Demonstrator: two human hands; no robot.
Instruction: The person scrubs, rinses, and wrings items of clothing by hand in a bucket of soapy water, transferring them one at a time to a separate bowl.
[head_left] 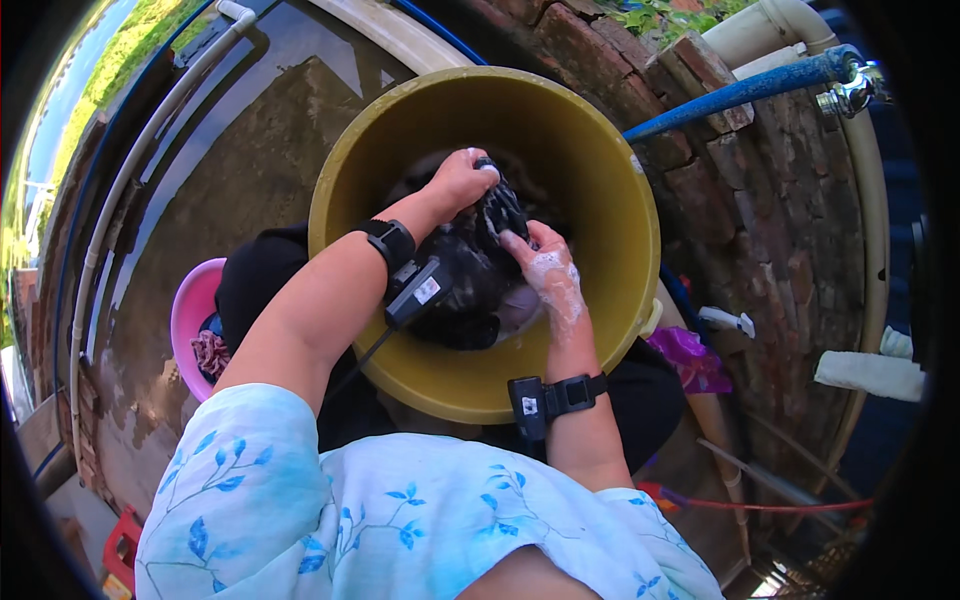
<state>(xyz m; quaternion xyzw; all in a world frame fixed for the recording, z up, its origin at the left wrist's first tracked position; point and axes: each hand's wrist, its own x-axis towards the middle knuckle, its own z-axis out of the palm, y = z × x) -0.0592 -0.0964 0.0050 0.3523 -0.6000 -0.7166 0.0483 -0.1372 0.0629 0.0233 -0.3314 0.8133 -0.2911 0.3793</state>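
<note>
A large yellow tub (600,200) stands between my knees, with soapy dark laundry (455,290) in its bottom. My left hand (464,180), closed, grips the upper end of a wet black cloth (502,208) with suds on it. Lower down, my right hand (545,262) pinches the other end of the same cloth, and white foam coats its back and wrist. The cloth is stretched between both hands above the rest of the laundry. What garment it is cannot be made out.
A pink basin (190,310) holding some cloth sits left of the tub. On the right are a brick wall (740,190), a blue pipe (745,95) with a metal tap (850,92), and a purple plastic bag (690,360). Wet concrete floor (250,150) lies beyond.
</note>
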